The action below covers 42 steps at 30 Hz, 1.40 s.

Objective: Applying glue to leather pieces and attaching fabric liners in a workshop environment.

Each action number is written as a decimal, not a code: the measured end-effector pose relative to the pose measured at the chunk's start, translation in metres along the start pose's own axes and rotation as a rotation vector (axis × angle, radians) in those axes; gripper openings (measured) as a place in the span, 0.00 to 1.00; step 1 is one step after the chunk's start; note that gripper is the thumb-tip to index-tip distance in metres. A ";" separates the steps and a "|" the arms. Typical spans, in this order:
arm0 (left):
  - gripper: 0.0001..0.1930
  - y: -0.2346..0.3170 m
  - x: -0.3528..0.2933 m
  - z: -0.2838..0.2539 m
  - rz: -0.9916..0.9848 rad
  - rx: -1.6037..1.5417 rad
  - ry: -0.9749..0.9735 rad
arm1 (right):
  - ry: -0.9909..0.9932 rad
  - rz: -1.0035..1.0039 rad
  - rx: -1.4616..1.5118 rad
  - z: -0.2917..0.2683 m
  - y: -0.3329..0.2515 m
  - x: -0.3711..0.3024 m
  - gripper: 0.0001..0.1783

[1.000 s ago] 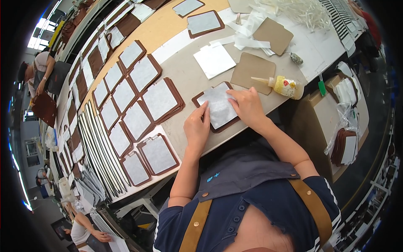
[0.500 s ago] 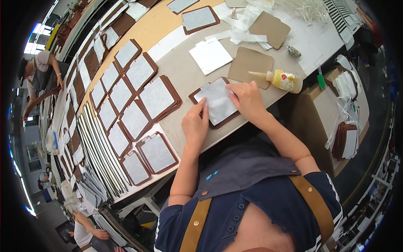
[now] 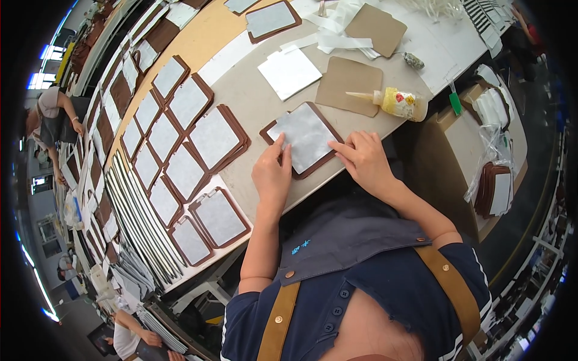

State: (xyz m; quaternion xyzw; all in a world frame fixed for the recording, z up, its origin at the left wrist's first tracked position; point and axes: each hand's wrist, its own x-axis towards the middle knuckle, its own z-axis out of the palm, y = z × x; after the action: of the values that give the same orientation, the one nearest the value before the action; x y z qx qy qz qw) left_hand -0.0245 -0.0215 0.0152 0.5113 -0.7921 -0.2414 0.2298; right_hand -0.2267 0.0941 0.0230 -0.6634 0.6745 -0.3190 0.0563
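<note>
In front of me on the table lies a brown leather panel (image 3: 330, 157) with a pale grey backing sheet (image 3: 304, 137) on top. My left hand (image 3: 272, 170) rests at the panel's left side, thumb and index finger apart, with fingertips on the sheet's edge. At the right corner, my right hand (image 3: 365, 157) touches the sheet's edge with an outstretched index finger; its other fingers are partly bent. Neither hand grips anything. Beyond the panel are a stack of white sheets (image 3: 290, 72), a tan board (image 3: 348, 86) and a yellow-labelled glue bottle (image 3: 404, 104) lying on its side.
Stacks of backed brown panels (image 3: 215, 138) stand in rows to the left, beside long dark-and-white strips (image 3: 141, 219). A small wrapped lump (image 3: 413, 61) and another tan board (image 3: 376, 30) lie farther back. A cardboard box (image 3: 460, 141) stands at the right. Other people work at the left.
My right hand has slid from the sheet's far edge to its right corner. My left thumb and index finger have spread apart. The view has shifted slightly; the sheet lies flatter.
</note>
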 end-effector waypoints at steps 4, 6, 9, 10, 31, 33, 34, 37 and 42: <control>0.16 0.000 -0.001 0.000 0.001 0.004 0.003 | 0.002 0.004 -0.014 0.003 0.002 -0.005 0.16; 0.16 -0.002 -0.001 0.000 0.036 0.032 0.015 | 0.007 0.009 -0.012 0.003 0.002 -0.006 0.16; 0.16 -0.002 -0.001 -0.003 0.074 0.063 0.017 | 0.015 0.021 0.006 0.002 0.003 -0.007 0.15; 0.16 -0.002 -0.001 -0.004 0.076 0.066 0.006 | 0.023 0.029 0.030 0.002 0.004 -0.009 0.15; 0.17 -0.010 -0.003 -0.011 0.052 -0.053 0.011 | -0.332 -0.155 -0.277 0.041 0.006 0.053 0.61; 0.17 -0.014 -0.002 -0.014 0.014 -0.104 0.017 | -0.272 -0.179 -0.274 0.042 -0.002 0.058 0.61; 0.17 -0.019 -0.002 -0.017 0.003 -0.111 0.069 | -0.279 -0.191 -0.271 0.045 -0.007 0.060 0.61; 0.16 -0.025 -0.002 -0.025 -0.022 -0.128 0.135 | -0.309 -0.247 -0.204 0.057 -0.018 0.064 0.60; 0.14 -0.029 -0.013 -0.030 -0.011 -0.188 0.183 | -0.352 -0.295 -0.259 0.072 -0.019 0.065 0.60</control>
State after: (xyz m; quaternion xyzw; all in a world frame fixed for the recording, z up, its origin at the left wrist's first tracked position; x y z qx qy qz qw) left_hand 0.0190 -0.0249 0.0187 0.5118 -0.7388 -0.2681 0.3469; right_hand -0.1822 0.0092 -0.0014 -0.8015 0.5855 -0.1146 0.0404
